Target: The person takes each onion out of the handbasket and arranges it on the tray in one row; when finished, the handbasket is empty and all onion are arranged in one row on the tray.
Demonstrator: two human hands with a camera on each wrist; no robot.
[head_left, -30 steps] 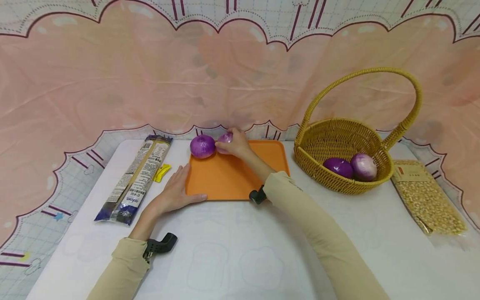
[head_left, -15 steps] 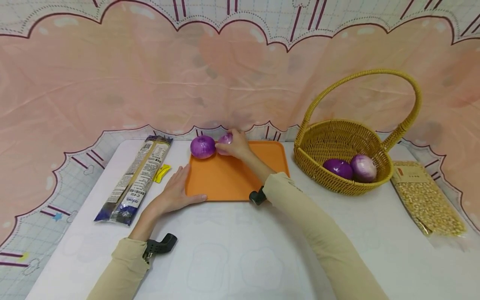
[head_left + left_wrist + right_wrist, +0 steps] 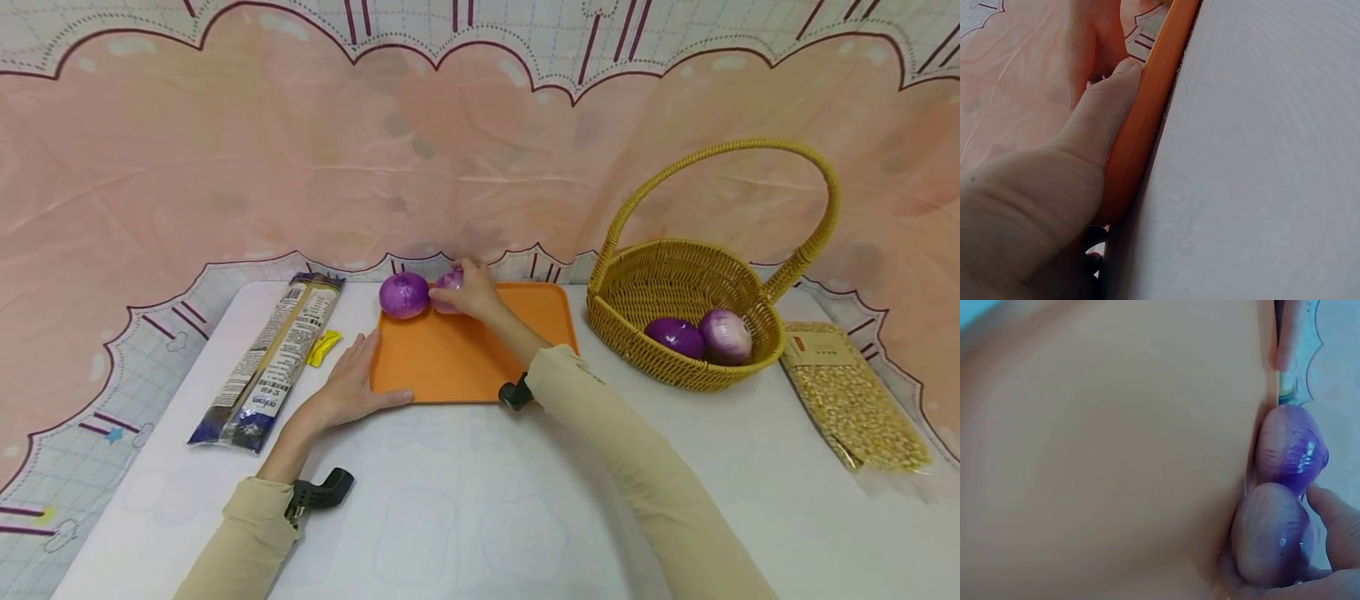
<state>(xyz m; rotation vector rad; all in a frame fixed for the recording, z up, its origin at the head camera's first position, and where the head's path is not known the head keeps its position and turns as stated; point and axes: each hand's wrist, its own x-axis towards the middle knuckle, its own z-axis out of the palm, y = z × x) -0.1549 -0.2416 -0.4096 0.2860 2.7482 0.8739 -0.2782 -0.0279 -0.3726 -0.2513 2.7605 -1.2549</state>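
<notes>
My right hand (image 3: 476, 292) grips a purple onion (image 3: 447, 286) by its sides at the back of the orange tray (image 3: 465, 362). A second purple onion (image 3: 403, 297) sits just left of it, at the tray's back left corner. The right wrist view shows fingers and thumb around the paler held onion (image 3: 1269, 534), with the other onion (image 3: 1291, 449) beside it. My left hand (image 3: 348, 390) rests at the tray's left front corner, fingers straight along the left side. In the left wrist view its thumb (image 3: 1100, 115) lies against the tray's front rim (image 3: 1147, 106).
A wicker basket (image 3: 626, 342) with a tall handle stands right of the tray, holding two purple onions (image 3: 675, 337). Farther right lies a bag of yellowish kernels (image 3: 855, 400). On the left are a long printed packet (image 3: 270, 362) and a small yellow sachet (image 3: 323, 348).
</notes>
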